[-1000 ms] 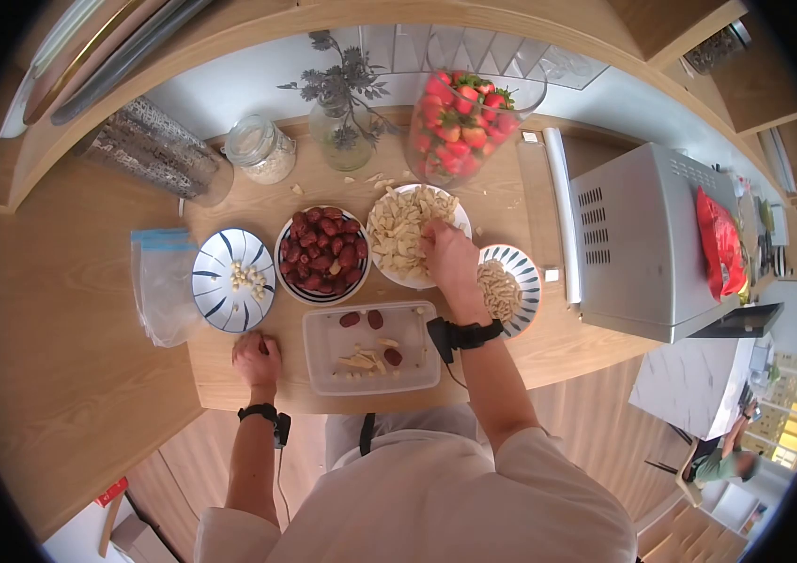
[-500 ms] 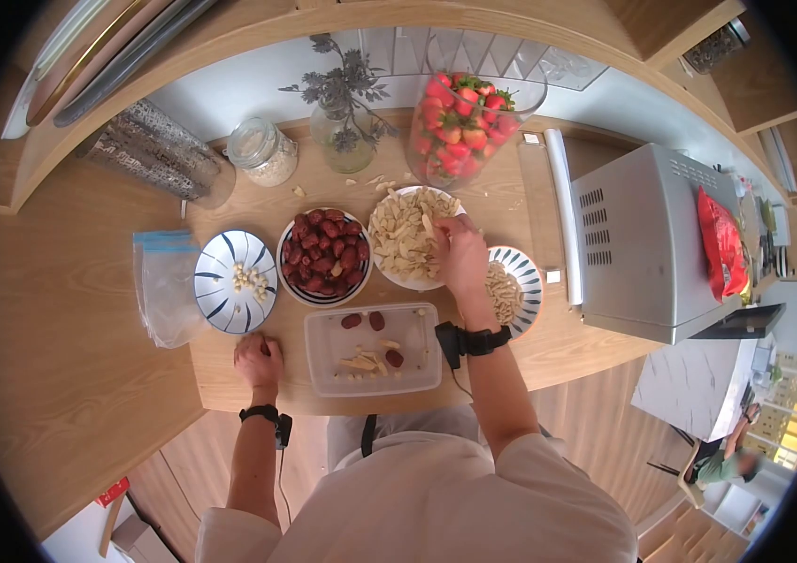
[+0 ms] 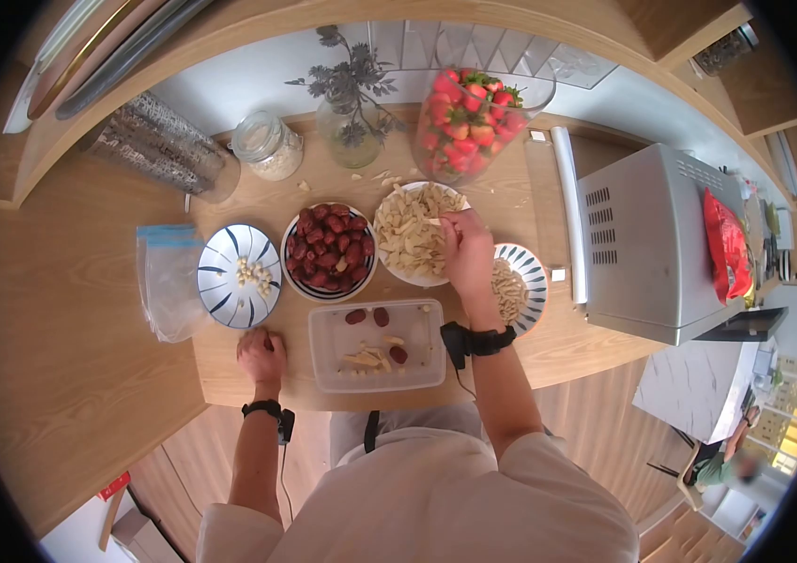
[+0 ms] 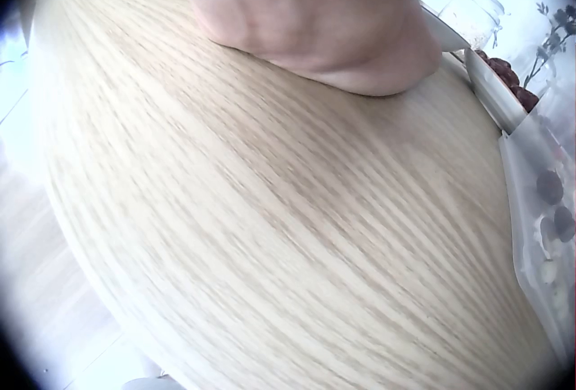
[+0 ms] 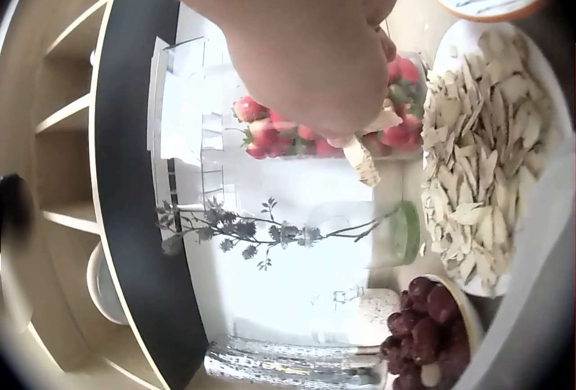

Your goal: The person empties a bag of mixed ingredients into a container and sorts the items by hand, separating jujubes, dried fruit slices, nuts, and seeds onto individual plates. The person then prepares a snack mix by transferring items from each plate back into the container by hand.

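Over the right side of the plate of pale dried slices (image 3: 414, 265), my right hand (image 3: 470, 258) pinches a slice; the right wrist view shows pale slices (image 5: 363, 161) sticking out from the fingertips of that hand (image 5: 310, 66). My left hand (image 3: 261, 357) rests curled on the table below the blue-striped plate (image 3: 218, 298), with a dark red piece, apparently a date (image 3: 269, 343), partly visible in its grip. In the left wrist view this hand (image 4: 324, 21) hides what it holds. A clear plastic box (image 3: 326, 377) between the hands contains several dates and pale pieces.
A bowl of red dates (image 3: 331, 246) stands left of the slices, and a plate of small tan pieces (image 3: 536, 281) right. Behind are a glass jar (image 3: 269, 150), a vase (image 3: 347, 131) and strawberries (image 3: 469, 122). A plastic bag (image 3: 166, 291) lies left; a silver appliance (image 3: 638, 253) stands right.
My right hand has shifted a little to the right over the slices, and a pale slice now shows at its fingertips. My left hand keeps its place on the table.
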### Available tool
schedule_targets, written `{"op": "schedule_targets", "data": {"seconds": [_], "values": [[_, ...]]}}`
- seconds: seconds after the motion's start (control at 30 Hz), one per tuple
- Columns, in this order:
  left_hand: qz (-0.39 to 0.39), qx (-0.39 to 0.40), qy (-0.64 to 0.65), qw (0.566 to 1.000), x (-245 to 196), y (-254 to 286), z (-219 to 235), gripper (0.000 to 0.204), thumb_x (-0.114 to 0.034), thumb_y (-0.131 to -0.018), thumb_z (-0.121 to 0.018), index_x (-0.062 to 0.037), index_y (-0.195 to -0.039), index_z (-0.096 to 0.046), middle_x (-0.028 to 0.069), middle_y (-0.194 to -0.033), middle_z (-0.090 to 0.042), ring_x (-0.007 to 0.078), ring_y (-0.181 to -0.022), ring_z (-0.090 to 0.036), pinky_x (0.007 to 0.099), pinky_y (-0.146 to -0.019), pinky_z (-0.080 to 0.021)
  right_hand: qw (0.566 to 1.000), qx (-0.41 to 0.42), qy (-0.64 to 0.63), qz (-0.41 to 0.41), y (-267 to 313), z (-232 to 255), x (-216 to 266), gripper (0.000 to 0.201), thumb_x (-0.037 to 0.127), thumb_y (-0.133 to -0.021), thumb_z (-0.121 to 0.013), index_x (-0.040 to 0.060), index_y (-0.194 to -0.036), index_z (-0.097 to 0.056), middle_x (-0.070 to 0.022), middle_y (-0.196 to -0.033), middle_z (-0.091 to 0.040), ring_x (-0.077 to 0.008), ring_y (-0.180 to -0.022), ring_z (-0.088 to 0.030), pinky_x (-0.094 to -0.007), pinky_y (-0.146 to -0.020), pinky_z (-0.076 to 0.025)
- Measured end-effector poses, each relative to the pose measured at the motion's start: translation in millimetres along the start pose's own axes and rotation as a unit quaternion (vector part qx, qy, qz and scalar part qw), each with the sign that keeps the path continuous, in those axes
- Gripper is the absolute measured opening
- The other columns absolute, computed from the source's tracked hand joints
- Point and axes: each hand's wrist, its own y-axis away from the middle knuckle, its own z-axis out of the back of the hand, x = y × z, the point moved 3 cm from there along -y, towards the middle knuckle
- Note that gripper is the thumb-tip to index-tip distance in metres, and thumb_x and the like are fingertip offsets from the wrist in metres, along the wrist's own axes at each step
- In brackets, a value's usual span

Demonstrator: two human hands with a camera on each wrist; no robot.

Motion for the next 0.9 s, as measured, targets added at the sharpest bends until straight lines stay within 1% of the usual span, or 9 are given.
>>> {"op": "schedule_targets", "data": {"seconds": [0.07,0.13,0.23,0.37,0.43,0.47,0.53,0.63,0.9], "values": [[-0.008,-0.013,0.007,1.000,0,0,1,0.021,-0.014,-0.076,-0.058,-0.0072,-0.060,-0.046,0.0104,-0.061,-0.051,0.0344,-0.062,-0.053,0.0471,-0.060,-0.042,0.997,-0.006,-0.071,-0.027,3,-1,-4,0.005,0.007,-0.090,-0.064,0.0038,-0.093,-0.067,-0.0075,-0.082,-0.065,-0.0247,-0.060,-0.061,-0.0346,-0.056,-0.049],[0.001,-0.004,0.008,1.000,1,1,1,0.021,-0.014,-0.077,-0.057,-0.0068,-0.061,-0.046,0.0111,-0.062,-0.051,0.0349,-0.063,-0.053,0.0471,-0.061,-0.042,0.966,-0.002,-0.228,-0.118,10,-2,-6,0.006,0.005,-0.092,-0.064,0.0007,-0.095,-0.067,-0.0049,-0.073,-0.063,-0.0117,-0.057,-0.052,-0.0267,-0.053,-0.042],[0.002,-0.002,0.012,1.000,3,0,0,0.020,-0.014,-0.077,-0.057,-0.0069,-0.061,-0.046,0.0109,-0.062,-0.050,0.0344,-0.063,-0.053,0.0468,-0.060,-0.042,0.954,0.041,-0.264,-0.138,25,7,12,0.009,0.008,-0.094,-0.062,-0.0003,-0.096,-0.067,-0.0019,-0.070,-0.060,-0.0043,-0.062,-0.047,-0.0223,-0.054,-0.040],[0.000,-0.005,0.013,1.000,-4,-2,5,0.020,-0.013,-0.076,-0.058,-0.0075,-0.060,-0.046,0.0095,-0.060,-0.050,0.0332,-0.061,-0.053,0.0461,-0.060,-0.042,0.956,0.135,-0.236,-0.112,50,20,44,0.008,0.005,-0.092,-0.064,0.0013,-0.098,-0.068,-0.0055,-0.073,-0.064,-0.0090,-0.059,-0.051,-0.0250,-0.054,-0.042],[0.000,-0.003,0.011,1.000,-1,-1,3,0.020,-0.013,-0.076,-0.058,-0.0075,-0.061,-0.046,0.0093,-0.060,-0.050,0.0330,-0.061,-0.053,0.0460,-0.060,-0.042,0.953,0.230,-0.195,-0.020,64,18,55,0.007,0.007,-0.089,-0.066,0.0043,-0.095,-0.068,-0.0088,-0.078,-0.067,-0.0186,-0.059,-0.058,-0.0306,-0.057,-0.047],[-0.003,-0.002,0.012,1.000,0,-1,2,0.021,-0.013,-0.077,-0.058,-0.0075,-0.061,-0.046,0.0091,-0.060,-0.050,0.0328,-0.061,-0.052,0.0459,-0.060,-0.042,0.953,0.232,-0.196,-0.021,72,16,56,0.007,0.007,-0.089,-0.066,0.0043,-0.095,-0.068,-0.0088,-0.078,-0.067,-0.0186,-0.059,-0.058,-0.0306,-0.057,-0.047],[0.001,0.000,0.011,1.000,2,0,0,0.021,-0.013,-0.077,-0.058,-0.0076,-0.061,-0.046,0.0090,-0.060,-0.050,0.0327,-0.061,-0.053,0.0457,-0.060,-0.042,0.956,0.249,-0.114,0.103,89,9,61,0.009,0.009,-0.084,-0.067,0.0079,-0.093,-0.066,-0.0084,-0.084,-0.067,-0.0280,-0.067,-0.063,-0.0369,-0.060,-0.050],[0.004,-0.001,0.009,1.000,1,0,1,0.022,-0.014,-0.077,-0.058,-0.0077,-0.060,-0.046,0.0090,-0.060,-0.050,0.0327,-0.061,-0.053,0.0454,-0.060,-0.042,0.939,0.322,-0.028,0.118,110,-3,57,0.012,0.015,-0.084,-0.068,0.0086,-0.094,-0.066,-0.0073,-0.084,-0.065,-0.0306,-0.075,-0.064,-0.0400,-0.063,-0.052],[-0.002,0.008,0.006,1.000,-2,-1,3,0.021,-0.014,-0.078,-0.058,-0.0074,-0.061,-0.047,0.0099,-0.062,-0.051,0.0336,-0.062,-0.053,0.0460,-0.061,-0.042,0.921,0.349,0.031,0.169,128,-22,53,0.021,0.011,-0.079,-0.062,0.0125,-0.100,-0.061,-0.0050,-0.093,-0.064,-0.0277,-0.080,-0.066,-0.0406,-0.065,-0.053]]}}
